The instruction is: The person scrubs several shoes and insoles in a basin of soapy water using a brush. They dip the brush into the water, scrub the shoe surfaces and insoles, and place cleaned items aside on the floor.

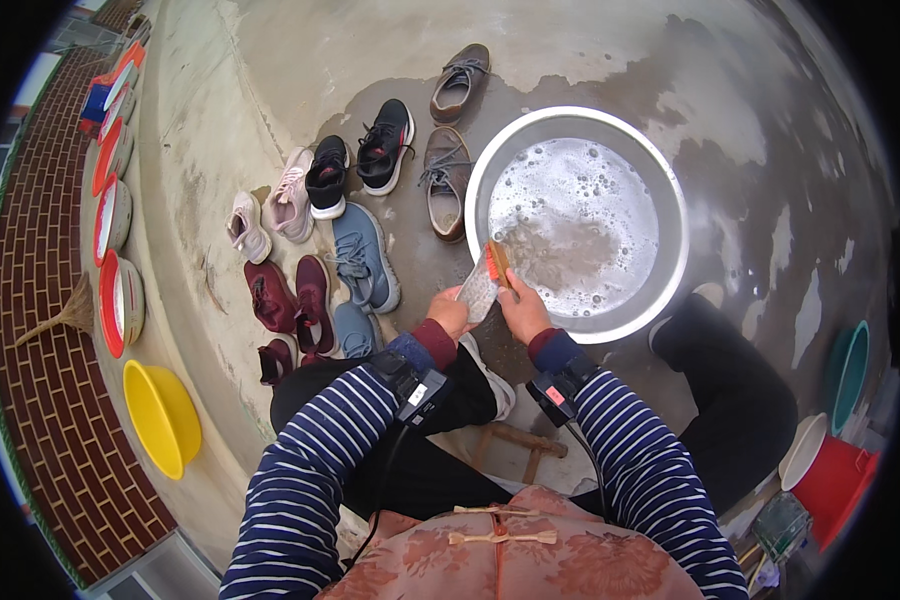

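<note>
My left hand (449,312) is closed round one end of a pale grey shoe (479,291), whose sole seems to face up. Wrapped by my right hand (524,308) is a scrubbing brush (498,262) with a wooden back and orange-red bristles. Its bristles are against or very near the shoe; I cannot tell if they touch. Both are held over the near left rim of a wide metal basin (677,228). Foamy water (580,215) fills the basin, with a murky brownish patch close to the brush.
Several shoes stand to the left: brown (447,185), black (385,146), pale pink (290,195), blue (363,255) and maroon (313,300). A yellow basin (161,420) and a broom (74,309) are farther left. At right are a teal basin (848,375) and red bucket (838,490). The concrete is wet.
</note>
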A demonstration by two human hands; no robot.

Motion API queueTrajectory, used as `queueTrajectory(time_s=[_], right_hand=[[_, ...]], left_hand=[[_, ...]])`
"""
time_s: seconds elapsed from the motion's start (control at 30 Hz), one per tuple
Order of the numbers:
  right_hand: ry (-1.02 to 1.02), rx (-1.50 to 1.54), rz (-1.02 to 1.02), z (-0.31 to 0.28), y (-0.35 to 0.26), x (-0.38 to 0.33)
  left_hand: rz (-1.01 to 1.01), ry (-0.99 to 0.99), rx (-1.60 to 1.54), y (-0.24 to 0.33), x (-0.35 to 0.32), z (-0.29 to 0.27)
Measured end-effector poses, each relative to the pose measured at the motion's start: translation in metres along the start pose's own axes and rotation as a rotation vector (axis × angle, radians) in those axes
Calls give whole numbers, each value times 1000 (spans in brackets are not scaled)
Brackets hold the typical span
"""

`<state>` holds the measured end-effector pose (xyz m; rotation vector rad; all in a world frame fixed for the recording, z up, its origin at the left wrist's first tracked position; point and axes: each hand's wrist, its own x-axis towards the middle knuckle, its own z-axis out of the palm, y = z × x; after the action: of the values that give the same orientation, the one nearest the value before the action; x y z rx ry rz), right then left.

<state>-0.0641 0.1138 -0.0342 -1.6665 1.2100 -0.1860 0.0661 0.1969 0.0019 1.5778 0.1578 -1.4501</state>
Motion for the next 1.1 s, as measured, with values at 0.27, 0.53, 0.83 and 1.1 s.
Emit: queueTrajectory(time_s=[0.27, 0.53, 0.83, 1.1], right_hand=[[9, -11, -47, 4, 3, -34], [-142, -40, 125, 11, 44, 62], [-30, 124, 121, -12, 71, 31], [-175, 77, -71, -6, -28, -80]], left_hand=[[-16, -30, -128, 3, 6, -24], [-87, -136, -63, 4, 5, -28], [-85, -264, -123, 7, 15, -27], [-95, -149, -230, 6, 32, -4]])
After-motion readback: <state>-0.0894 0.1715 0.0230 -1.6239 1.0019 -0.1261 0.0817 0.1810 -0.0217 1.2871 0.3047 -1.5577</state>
